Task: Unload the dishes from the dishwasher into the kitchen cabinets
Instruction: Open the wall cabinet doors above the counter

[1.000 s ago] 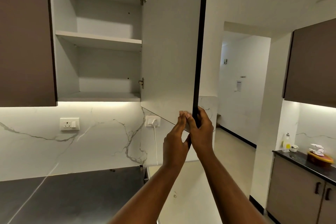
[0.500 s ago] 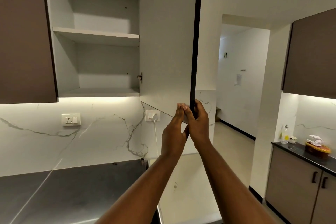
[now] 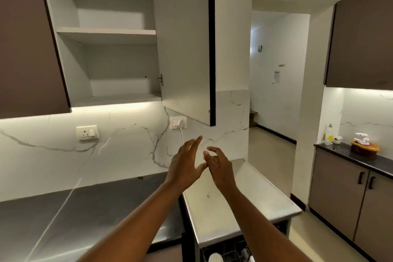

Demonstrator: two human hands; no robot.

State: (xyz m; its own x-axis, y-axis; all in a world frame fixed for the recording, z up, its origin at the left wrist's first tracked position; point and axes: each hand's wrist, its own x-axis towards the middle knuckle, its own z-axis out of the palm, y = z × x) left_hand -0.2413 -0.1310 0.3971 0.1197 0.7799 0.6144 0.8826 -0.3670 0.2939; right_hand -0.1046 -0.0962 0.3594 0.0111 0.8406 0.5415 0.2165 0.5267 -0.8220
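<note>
The upper wall cabinet [image 3: 110, 36] stands open with two bare white shelves. Its door [image 3: 187, 49] is swung out toward me, dark edge facing right. My left hand [image 3: 185, 164] and my right hand [image 3: 219, 166] hang side by side below the door's lower corner, fingers apart, holding nothing and touching nothing. At the bottom edge the dishwasher [image 3: 227, 253] shows its open rack with white dishes [image 3: 214, 258] in it, under a pale steel top [image 3: 244, 193].
A dark steel counter [image 3: 74, 219] runs along the marble wall at left, with two wall sockets [image 3: 87, 133] above it. A closed brown cabinet [image 3: 25, 44] sits left of the open one. At right, a black counter [image 3: 365, 161] holds a bottle and a bowl. A doorway [image 3: 274, 70] opens behind.
Both hands have let go of the cabinet door's lower corner and dropped below it with fingers spread. The view has tilted down, bringing the dishwasher rack into sight.
</note>
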